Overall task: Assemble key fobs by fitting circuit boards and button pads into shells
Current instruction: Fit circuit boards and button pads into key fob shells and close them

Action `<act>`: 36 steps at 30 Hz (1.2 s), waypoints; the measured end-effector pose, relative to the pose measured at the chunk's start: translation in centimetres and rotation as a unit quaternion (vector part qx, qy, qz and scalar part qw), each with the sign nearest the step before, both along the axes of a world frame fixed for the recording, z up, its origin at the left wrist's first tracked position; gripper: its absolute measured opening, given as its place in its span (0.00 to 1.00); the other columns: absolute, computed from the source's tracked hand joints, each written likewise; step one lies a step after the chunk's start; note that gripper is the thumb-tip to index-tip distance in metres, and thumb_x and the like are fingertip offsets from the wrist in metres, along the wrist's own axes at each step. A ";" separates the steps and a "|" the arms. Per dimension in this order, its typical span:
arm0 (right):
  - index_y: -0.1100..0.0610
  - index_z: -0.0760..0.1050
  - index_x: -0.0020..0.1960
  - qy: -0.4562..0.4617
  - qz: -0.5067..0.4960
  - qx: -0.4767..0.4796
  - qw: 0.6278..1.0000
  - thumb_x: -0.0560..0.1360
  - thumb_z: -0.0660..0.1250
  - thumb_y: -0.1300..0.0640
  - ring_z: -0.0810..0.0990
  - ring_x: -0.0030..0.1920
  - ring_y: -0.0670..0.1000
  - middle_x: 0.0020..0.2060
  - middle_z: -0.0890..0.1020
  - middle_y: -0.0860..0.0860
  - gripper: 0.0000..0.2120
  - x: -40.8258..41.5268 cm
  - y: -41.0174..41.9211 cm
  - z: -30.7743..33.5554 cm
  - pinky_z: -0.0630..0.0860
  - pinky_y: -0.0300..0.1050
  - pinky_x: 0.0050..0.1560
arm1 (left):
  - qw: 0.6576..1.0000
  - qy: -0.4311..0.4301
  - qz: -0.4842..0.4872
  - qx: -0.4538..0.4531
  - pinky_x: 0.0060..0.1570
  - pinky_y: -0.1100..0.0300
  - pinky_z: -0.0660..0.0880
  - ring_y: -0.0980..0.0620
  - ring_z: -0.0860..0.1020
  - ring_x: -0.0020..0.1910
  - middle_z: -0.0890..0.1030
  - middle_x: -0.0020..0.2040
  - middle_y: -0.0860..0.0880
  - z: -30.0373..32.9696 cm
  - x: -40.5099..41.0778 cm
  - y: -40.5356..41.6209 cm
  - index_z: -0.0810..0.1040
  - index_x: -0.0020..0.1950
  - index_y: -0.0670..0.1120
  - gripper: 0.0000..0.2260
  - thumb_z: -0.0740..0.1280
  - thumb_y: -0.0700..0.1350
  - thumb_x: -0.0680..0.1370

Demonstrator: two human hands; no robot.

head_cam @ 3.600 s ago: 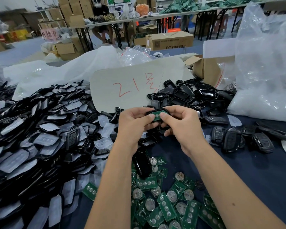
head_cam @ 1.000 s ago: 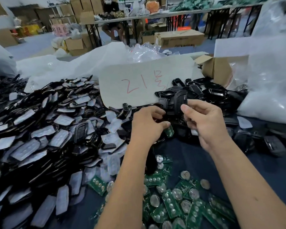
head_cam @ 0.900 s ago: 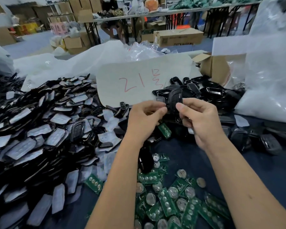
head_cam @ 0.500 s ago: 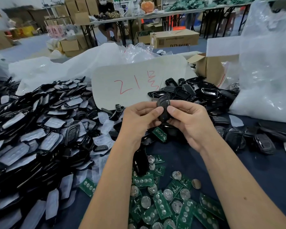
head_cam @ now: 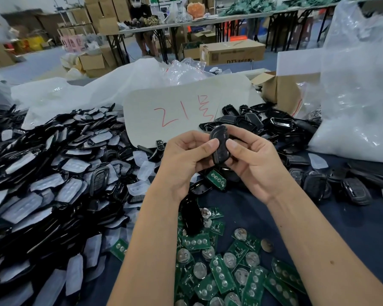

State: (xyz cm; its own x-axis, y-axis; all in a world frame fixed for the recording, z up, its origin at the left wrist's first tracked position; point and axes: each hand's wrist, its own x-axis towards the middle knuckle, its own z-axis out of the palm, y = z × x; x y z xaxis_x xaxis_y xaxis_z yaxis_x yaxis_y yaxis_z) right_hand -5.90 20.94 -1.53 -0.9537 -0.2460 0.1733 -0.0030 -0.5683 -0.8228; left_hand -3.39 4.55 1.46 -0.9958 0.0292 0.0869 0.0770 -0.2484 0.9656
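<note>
Both hands hold one black key fob shell [head_cam: 219, 145] upright above the table's middle. My left hand [head_cam: 184, 160] pinches its left side with thumb and fingers. My right hand [head_cam: 252, 160] grips its right side, thumb on the front. A green circuit board [head_cam: 216, 179] lies on the table just below the hands. Several more circuit boards [head_cam: 221, 274] with round batteries lie in a heap near the front. A big pile of black shells with clear button pads [head_cam: 53, 186] fills the left.
Empty black shells [head_cam: 259, 122] are heaped behind the hands, finished fobs [head_cam: 354, 188] lie at the right. A white card with red writing [head_cam: 177, 111], a cardboard box [head_cam: 285, 91] and a large plastic bag [head_cam: 358, 85] stand at the back and right.
The circuit board that both hands held went down onto the table. My right hand brought a black shell over, and now both hands grip it close together.
</note>
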 end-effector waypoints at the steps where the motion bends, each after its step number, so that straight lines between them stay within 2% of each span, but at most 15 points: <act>1: 0.61 0.81 0.64 0.019 -0.035 0.039 0.998 0.74 0.73 0.64 0.83 0.42 0.51 0.48 0.86 0.58 0.18 0.0 0.1 0.0 0.80 0.40 0.43 | 1.000 -0.002 0.020 -0.006 0.41 0.57 0.82 0.48 0.84 0.37 0.84 0.39 0.44 0.1 -0.1 0.1 0.83 0.39 0.46 0.04 0.76 0.39 0.72; 4: 0.57 0.82 0.64 0.115 -0.149 0.215 0.958 0.73 0.77 0.66 0.86 0.50 0.56 0.50 0.87 0.55 0.20 0.1 -0.4 -0.2 0.83 0.47 0.53 | 0.994 -0.002 0.093 -0.066 0.42 0.52 0.82 0.45 0.82 0.38 0.81 0.39 0.38 0.1 -0.4 0.3 0.81 0.39 0.42 0.08 0.76 0.34 0.74; 7: 0.53 0.81 0.66 0.150 -0.180 0.309 0.922 0.70 0.80 0.60 0.86 0.52 0.48 0.51 0.86 0.48 0.25 0.6 -1.2 -0.3 0.83 0.46 0.56 | 0.983 0.016 0.124 -0.135 0.39 0.55 0.80 0.47 0.79 0.33 0.78 0.35 0.39 0.2 -0.7 0.5 0.79 0.38 0.40 0.09 0.77 0.33 0.72; 10: 0.47 0.82 0.61 0.177 -0.223 0.340 0.896 0.71 0.81 0.56 0.85 0.51 0.44 0.50 0.86 0.43 0.20 0.9 -1.4 -0.1 0.83 0.41 0.50 | 0.976 0.029 0.133 -0.168 0.38 0.54 0.81 0.49 0.79 0.32 0.78 0.33 0.40 0.3 -0.6 0.4 0.79 0.38 0.39 0.09 0.78 0.34 0.72; 13: 0.53 0.82 0.62 0.202 -0.264 0.356 0.873 0.72 0.81 0.55 0.84 0.48 0.45 0.52 0.84 0.45 0.20 1.0 -1.5 0.1 0.82 0.39 0.45 | 0.979 0.028 0.132 -0.155 0.47 0.45 0.83 0.45 0.79 0.36 0.79 0.38 0.31 0.4 -0.5 0.5 0.79 0.41 0.36 0.08 0.78 0.35 0.73; 16: 0.55 0.81 0.64 0.208 -0.283 0.376 0.857 0.72 0.80 0.57 0.83 0.46 0.46 0.50 0.84 0.47 0.22 1.0 -1.8 0.0 0.82 0.42 0.44 | 0.977 0.028 0.131 -0.165 0.47 0.46 0.83 0.44 0.81 0.37 0.81 0.39 0.31 0.3 -0.5 0.4 0.80 0.42 0.36 0.07 0.78 0.36 0.73; 18: 0.54 0.80 0.68 0.197 -0.271 0.372 0.866 0.73 0.79 0.58 0.84 0.45 0.47 0.49 0.83 0.47 0.25 1.0 -1.7 0.0 0.83 0.44 0.46 | 0.978 0.027 0.120 -0.169 0.44 0.53 0.84 0.47 0.82 0.36 0.82 0.37 0.35 0.3 -0.5 0.3 0.82 0.41 0.39 0.06 0.77 0.38 0.75; 20: 0.50 0.77 0.71 0.184 -0.240 0.360 0.883 0.73 0.79 0.59 0.84 0.46 0.48 0.48 0.83 0.48 0.28 0.8 -1.5 -0.1 0.83 0.43 0.49 | 0.982 0.012 0.098 -0.162 0.45 0.55 0.83 0.49 0.82 0.38 0.83 0.37 0.39 0.3 -0.4 0.3 0.84 0.41 0.43 0.08 0.75 0.45 0.78; 23: 0.45 0.78 0.69 0.126 -0.208 0.290 0.926 0.75 0.77 0.62 0.85 0.46 0.48 0.47 0.83 0.50 0.26 0.4 -1.1 -0.1 0.84 0.46 0.50 | 0.981 -0.024 0.115 -0.157 0.39 0.59 0.81 0.54 0.83 0.36 0.86 0.38 0.48 0.0 -0.5 0.1 0.85 0.42 0.46 0.14 0.71 0.54 0.81; 25: 0.47 0.79 0.67 0.062 -0.186 0.185 0.963 0.76 0.75 0.66 0.85 0.45 0.50 0.47 0.85 0.54 0.23 0.1 -0.8 0.1 0.83 0.47 0.48 | 0.941 -0.020 0.160 -0.299 0.36 0.58 0.76 0.56 0.81 0.34 0.85 0.37 0.51 -0.5 -0.9 -0.5 0.84 0.42 0.49 0.14 0.72 0.58 0.78; 27: 0.51 0.80 0.66 0.005 -0.158 0.087 0.984 0.77 0.73 0.68 0.84 0.45 0.49 0.46 0.86 0.53 0.21 -0.2 -0.3 0.3 0.81 0.44 0.46 | 0.860 -0.015 0.141 -0.491 0.38 0.58 0.74 0.57 0.79 0.37 0.82 0.37 0.54 -0.9 -0.9 -1.1 0.81 0.42 0.53 0.14 0.76 0.62 0.71; 29: 0.53 0.80 0.66 -0.030 -0.133 0.022 0.990 0.77 0.72 0.68 0.84 0.46 0.50 0.46 0.86 0.53 0.20 -0.4 0.3 0.5 0.81 0.42 0.45 | 0.813 -0.029 0.076 -0.577 0.44 0.55 0.77 0.54 0.79 0.43 0.79 0.43 0.56 -1.1 -0.7 -1.0 0.78 0.45 0.56 0.20 0.80 0.64 0.63; 31: 0.53 0.80 0.67 -0.049 -0.118 -0.006 0.992 0.78 0.71 0.68 0.84 0.50 0.54 0.49 0.86 0.55 0.20 -0.4 0.8 0.6 0.81 0.43 0.44 | 0.793 -0.023 0.044 -0.608 0.47 0.53 0.76 0.51 0.77 0.49 0.76 0.48 0.55 -1.4 -0.8 -0.3 0.77 0.48 0.56 0.23 0.82 0.63 0.61; 33: 0.54 0.79 0.67 -0.053 -0.108 -0.003 0.993 0.78 0.70 0.67 0.83 0.53 0.57 0.50 0.85 0.57 0.19 -0.3 0.9 0.7 0.81 0.43 0.44 | 0.805 -0.004 0.044 -0.592 0.45 0.55 0.73 0.52 0.76 0.48 0.76 0.49 0.54 -1.7 -0.9 0.2 0.78 0.48 0.56 0.23 0.84 0.60 0.61; 36: 0.56 0.78 0.69 -0.045 -0.085 0.003 0.995 0.79 0.69 0.67 0.82 0.52 0.57 0.52 0.84 0.59 0.19 0.0 0.8 0.8 0.81 0.43 0.44 | 0.855 0.001 0.060 -0.515 0.39 0.58 0.74 0.57 0.77 0.38 0.80 0.43 0.55 -2.0 -1.1 -0.1 0.78 0.45 0.55 0.21 0.86 0.52 0.61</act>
State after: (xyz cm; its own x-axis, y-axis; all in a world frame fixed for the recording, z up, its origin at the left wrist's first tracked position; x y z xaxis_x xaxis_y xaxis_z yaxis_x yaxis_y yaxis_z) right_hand -5.87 21.70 -0.69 -0.9933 -0.0802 0.0833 -0.0242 -0.5606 -0.8278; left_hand -4.49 4.50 -0.58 -0.9968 -0.0116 0.0786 0.0438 0.7442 0.6665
